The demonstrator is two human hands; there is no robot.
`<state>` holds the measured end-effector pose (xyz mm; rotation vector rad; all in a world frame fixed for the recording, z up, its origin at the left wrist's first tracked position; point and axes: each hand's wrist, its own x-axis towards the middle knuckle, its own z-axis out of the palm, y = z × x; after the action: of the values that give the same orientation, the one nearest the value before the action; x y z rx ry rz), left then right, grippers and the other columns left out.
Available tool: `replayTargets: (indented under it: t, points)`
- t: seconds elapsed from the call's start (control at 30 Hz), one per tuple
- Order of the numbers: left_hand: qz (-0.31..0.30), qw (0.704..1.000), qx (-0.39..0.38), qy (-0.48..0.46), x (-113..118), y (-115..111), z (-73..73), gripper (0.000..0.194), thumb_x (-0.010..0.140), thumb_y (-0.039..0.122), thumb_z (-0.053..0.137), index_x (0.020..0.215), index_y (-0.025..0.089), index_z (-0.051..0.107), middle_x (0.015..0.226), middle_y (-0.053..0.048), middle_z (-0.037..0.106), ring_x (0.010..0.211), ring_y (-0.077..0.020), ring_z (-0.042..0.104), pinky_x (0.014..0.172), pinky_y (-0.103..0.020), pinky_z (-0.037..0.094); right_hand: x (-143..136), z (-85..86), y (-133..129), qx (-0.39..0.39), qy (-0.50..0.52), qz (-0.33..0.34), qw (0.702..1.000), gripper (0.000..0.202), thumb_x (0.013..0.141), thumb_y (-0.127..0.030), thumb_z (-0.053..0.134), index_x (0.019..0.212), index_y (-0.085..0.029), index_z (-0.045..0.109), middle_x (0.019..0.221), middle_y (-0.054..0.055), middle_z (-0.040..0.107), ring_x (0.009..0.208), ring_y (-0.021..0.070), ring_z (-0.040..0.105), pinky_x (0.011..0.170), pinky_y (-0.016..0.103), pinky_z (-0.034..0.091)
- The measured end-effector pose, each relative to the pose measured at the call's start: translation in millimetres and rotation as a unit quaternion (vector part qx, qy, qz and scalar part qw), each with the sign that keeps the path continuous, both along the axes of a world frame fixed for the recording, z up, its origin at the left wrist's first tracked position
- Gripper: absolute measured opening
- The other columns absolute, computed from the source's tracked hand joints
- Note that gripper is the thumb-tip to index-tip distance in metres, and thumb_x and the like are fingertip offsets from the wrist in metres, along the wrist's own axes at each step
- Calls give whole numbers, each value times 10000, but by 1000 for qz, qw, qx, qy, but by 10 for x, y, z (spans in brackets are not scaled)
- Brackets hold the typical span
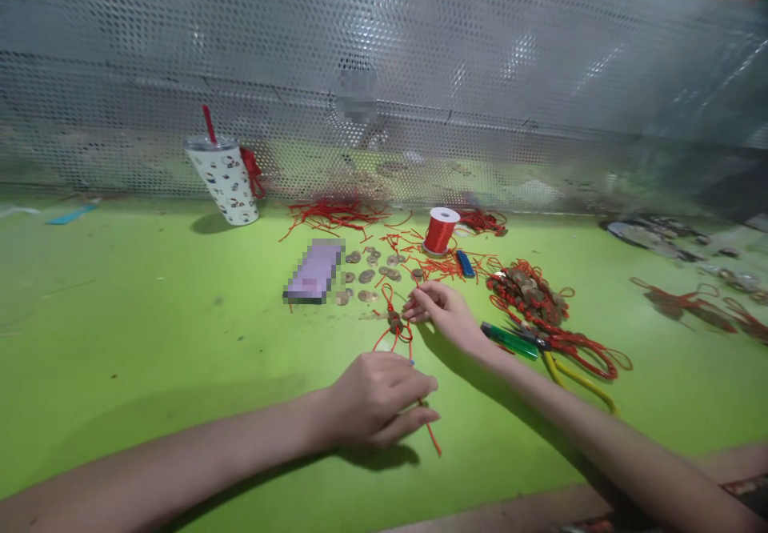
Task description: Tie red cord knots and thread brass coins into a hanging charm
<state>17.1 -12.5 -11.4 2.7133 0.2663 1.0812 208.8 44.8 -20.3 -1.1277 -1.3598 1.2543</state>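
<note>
My left hand (384, 401) is closed around red cord, palm down, with a cord end sticking out beyond its fingertips. Just past it lies a small red cord knot with coins (395, 322), a loop at its far end and several strands running back toward me. My right hand (441, 309) is at the right side of this knot, thumb and fingers pinched on red cord. Loose coins (367, 275) lie in rows beyond the knot. A pile of coins tied with red cord (531, 289) is to the right of my right hand.
Pliers with yellow handles (579, 381), a green lighter (513, 341) and red-handled scissors lie right. Farther back are a red thread spool (440, 231), a blue lighter (465, 264), cord scraps (336, 213), a blurred purple item (317, 270) and a tumbler (228, 181) before a perforated metal screen (270, 53).
</note>
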Motion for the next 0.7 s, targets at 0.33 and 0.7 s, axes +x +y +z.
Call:
replayTargets:
  t: [0.33,0.7]
  points:
    - [214,973,-74,49,32,78,9,323,900,221,657,1189,125,547,1229,-190,650,1177,-325,605,1008,-536,511,3,10,-31,5,1,-2,1000,403,835,-588,682,832,-191,614,798,64,727,697,188,724,720,361,627]
    - [253,959,-72,101,45,98,-76,469,871,315,712,1235,101,508,1307,-252,631,1269,-379,585,1069,-600,462,4,35,-77,1,28,-8,1000,389,860,-566,671,867,-181,619,836,62,723,720,184,729,726,351,630]
